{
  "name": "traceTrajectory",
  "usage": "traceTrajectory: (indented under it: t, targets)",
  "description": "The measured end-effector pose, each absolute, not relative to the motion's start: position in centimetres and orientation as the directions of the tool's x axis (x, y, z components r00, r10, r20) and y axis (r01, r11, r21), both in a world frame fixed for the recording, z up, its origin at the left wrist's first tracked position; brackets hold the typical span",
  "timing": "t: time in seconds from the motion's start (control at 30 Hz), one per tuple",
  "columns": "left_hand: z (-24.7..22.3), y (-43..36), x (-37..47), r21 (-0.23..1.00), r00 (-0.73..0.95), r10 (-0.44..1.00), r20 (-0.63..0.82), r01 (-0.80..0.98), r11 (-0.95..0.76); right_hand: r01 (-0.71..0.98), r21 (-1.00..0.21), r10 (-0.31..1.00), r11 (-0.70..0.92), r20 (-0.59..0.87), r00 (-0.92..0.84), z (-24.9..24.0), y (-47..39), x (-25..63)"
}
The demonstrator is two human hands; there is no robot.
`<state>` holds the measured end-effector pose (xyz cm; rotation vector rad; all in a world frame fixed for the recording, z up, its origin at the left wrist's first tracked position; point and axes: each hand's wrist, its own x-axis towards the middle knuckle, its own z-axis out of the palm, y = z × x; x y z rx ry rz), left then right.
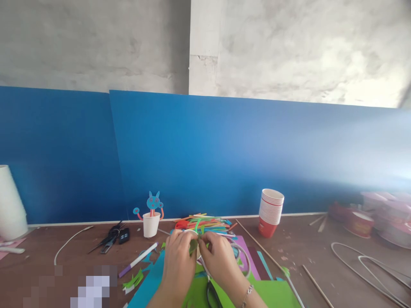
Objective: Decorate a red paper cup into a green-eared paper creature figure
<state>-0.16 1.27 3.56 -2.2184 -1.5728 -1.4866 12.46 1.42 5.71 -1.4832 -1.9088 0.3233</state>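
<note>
Both hands meet at the lower middle of the view. My left hand [180,252] is closed with its fingertips on a small green piece [193,247]. Touching the same spot from the right, my right hand [218,252] pinches at the piece too. A bright green strip [198,224] rises just behind the fingertips. Partly hidden behind the hands is a round white rim. Black-handled scissors [212,295] lie below my right hand on green paper [269,293]. Beyond the hands is a pile of coloured sticks [205,222].
A white cup [151,224] with a blue paper cat figure stands behind left. Stacked paper cups [270,211] stand behind right. A purple-capped marker [138,259], keys [123,235], thin wooden sticks [317,285], a white cable [369,261] and tape rolls [245,259] lie on the brown table [289,248].
</note>
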Motion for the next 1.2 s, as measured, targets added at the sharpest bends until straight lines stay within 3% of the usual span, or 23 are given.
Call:
traceTrajectory:
  t: [0.5, 0.83, 1.2]
  targets:
    - [3.31, 1.63, -0.51, 0.447, 0.047, 0.737, 0.675, 0.769, -0.458, 0.739, -0.599, 0.941, 0.307, 0.306, -0.143, 6.36, 1.34, 12.70]
    - [3.36, 1.31, -0.14, 0.406, 0.068, 0.697, 0.714, 0.771, -0.491, 0.746, -0.586, 0.925, 0.317, 0.364, -0.107, 5.83, 1.56, 12.58]
    - [3.86, 1.39, -0.49, 0.542, 0.032, 0.799, 0.601, 0.718, -0.437, 0.750, -0.577, 0.926, 0.323, 0.358, -0.124, 6.02, 1.62, 12.83]
